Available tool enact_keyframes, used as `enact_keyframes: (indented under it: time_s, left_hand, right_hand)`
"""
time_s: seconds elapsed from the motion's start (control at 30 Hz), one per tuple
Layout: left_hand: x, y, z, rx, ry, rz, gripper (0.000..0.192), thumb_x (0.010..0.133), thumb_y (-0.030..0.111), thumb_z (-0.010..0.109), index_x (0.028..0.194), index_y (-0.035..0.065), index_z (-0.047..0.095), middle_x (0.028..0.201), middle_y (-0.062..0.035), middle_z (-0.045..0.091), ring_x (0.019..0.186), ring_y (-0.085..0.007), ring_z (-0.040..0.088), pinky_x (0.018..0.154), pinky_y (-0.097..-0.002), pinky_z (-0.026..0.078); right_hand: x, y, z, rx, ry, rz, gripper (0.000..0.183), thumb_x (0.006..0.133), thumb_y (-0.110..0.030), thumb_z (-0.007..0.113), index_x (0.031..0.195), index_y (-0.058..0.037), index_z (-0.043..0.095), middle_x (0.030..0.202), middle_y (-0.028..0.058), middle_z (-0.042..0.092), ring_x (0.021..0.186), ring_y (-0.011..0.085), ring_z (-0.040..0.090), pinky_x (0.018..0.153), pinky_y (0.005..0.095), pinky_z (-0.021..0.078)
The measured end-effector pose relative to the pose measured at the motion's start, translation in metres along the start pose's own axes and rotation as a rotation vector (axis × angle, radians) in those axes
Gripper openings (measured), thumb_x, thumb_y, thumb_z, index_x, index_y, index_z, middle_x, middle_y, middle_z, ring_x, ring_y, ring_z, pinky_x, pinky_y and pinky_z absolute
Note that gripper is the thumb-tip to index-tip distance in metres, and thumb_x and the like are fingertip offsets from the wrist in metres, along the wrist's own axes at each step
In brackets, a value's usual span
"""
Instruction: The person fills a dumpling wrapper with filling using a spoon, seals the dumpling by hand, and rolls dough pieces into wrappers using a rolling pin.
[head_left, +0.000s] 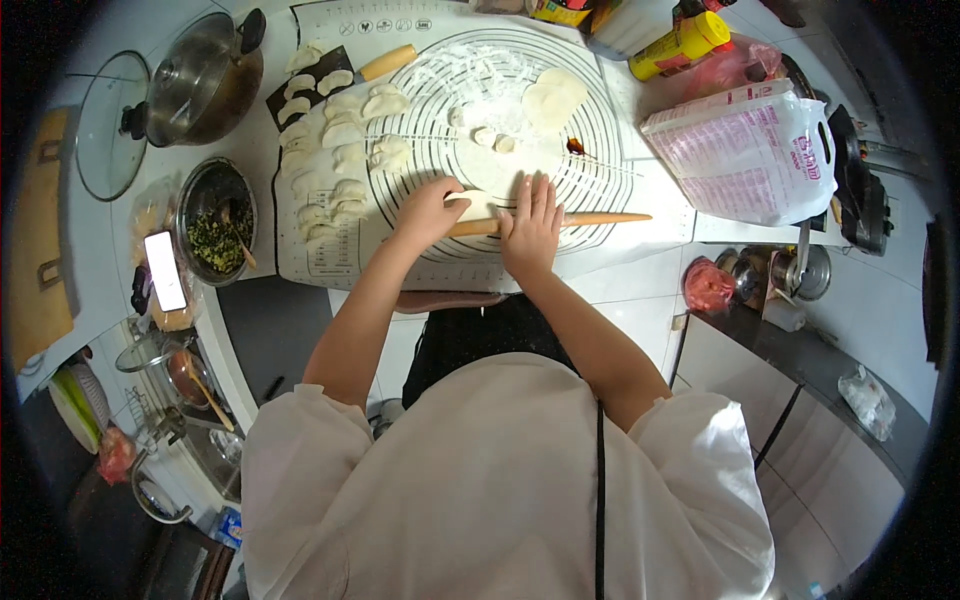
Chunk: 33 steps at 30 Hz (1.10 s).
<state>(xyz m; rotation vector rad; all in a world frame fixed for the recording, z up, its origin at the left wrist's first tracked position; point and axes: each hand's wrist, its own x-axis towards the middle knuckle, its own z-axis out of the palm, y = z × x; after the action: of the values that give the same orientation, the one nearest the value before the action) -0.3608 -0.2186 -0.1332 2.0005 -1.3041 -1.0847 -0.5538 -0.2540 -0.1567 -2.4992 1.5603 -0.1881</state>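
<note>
My left hand (427, 214) pinches the left edge of a round dough wrapper (477, 201) on the printed pastry mat (615, 251). Flat on a tapered wooden rolling pin (607, 218) lies my right hand (531, 229), its fingers stretched forward. The pin's left part reaches the near edge of the wrapper. Beyond my hands are small dough pieces (504, 143), white flour (487, 82) and flat rolled wrappers (555, 99). Folded dumplings (343, 131) stand in rows at the mat's left, some on the dark blade of a cleaver with a wooden handle (388, 63).
Left of the mat are a metal bowl of green filling (217, 244), a lit phone (165, 271) and a lidded pot (202, 82). A large printed plastic bag (742, 154) and a yellow container (679, 46) stand at the right. A dark sauce spot (575, 146) marks the mat.
</note>
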Motion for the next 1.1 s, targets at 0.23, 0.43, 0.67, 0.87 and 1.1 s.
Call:
enact_keyframes:
  time_s: [0.23, 0.43, 0.67, 0.87, 1.1]
  left_hand:
    - [0.0, 0.003, 0.01, -0.4, -0.016, -0.051, 0.027, 0.095, 0.022, 0.067, 0.11, 0.0011, 0.058, 0.086, -0.0029, 0.06, 0.076, -0.0079, 0.053, 0.063, -0.0252, 0.043]
    - [-0.003, 0.014, 0.013, -0.707, 0.227, -0.161, 0.021, 0.1, 0.018, 0.062, 0.114, 0.0026, 0.056, 0.09, -0.0006, 0.062, 0.08, -0.0059, 0.054, 0.068, -0.0216, 0.043]
    - [0.008, 0.07, 0.013, -0.993, 0.104, -0.274, 0.035, 0.096, 0.024, 0.067, 0.123, 0.005, 0.056, 0.104, -0.0044, 0.063, 0.093, -0.0102, 0.059, 0.075, -0.0242, 0.047]
    - [0.041, 0.081, 0.042, -1.028, 0.095, -0.304, 0.041, 0.095, 0.016, 0.066, 0.132, 0.0052, 0.053, 0.104, -0.0058, 0.062, 0.096, -0.0124, 0.058, 0.078, -0.0268, 0.048]
    - [0.094, 0.112, 0.046, -0.65, 0.111, -0.323, 0.037, 0.095, 0.01, 0.062, 0.132, 0.0049, 0.057, 0.097, -0.0052, 0.066, 0.079, -0.0103, 0.057, 0.067, -0.026, 0.047]
  right_hand:
    - [-0.027, 0.013, -0.016, 0.089, -0.074, -0.107, 0.074, 0.095, -0.046, 0.059, 0.15, -0.0035, 0.036, 0.158, 0.0228, 0.026, 0.146, 0.0401, 0.025, 0.113, 0.0597, 0.0252]
    - [-0.02, 0.019, -0.026, 0.165, -0.104, -0.119, 0.075, 0.092, -0.041, 0.064, 0.15, -0.0033, 0.036, 0.158, 0.0222, 0.026, 0.147, 0.0406, 0.023, 0.115, 0.0592, 0.0233]
    - [0.026, 0.006, -0.065, 1.117, -0.176, 0.265, 0.063, 0.095, -0.028, 0.066, 0.146, -0.0012, 0.04, 0.137, 0.0201, 0.049, 0.127, 0.0317, 0.048, 0.107, 0.0391, 0.0385]
    - [0.069, 0.043, -0.07, 1.708, -0.347, 0.829, 0.021, 0.091, -0.013, 0.072, 0.106, -0.0015, 0.061, 0.092, 0.0033, 0.063, 0.083, 0.0101, 0.058, 0.076, 0.0236, 0.0495]
    - [0.123, 0.078, -0.057, 1.314, -0.28, 0.619, 0.017, 0.091, -0.005, 0.067, 0.106, 0.0026, 0.063, 0.084, 0.0027, 0.064, 0.069, 0.0097, 0.055, 0.063, 0.0243, 0.0461]
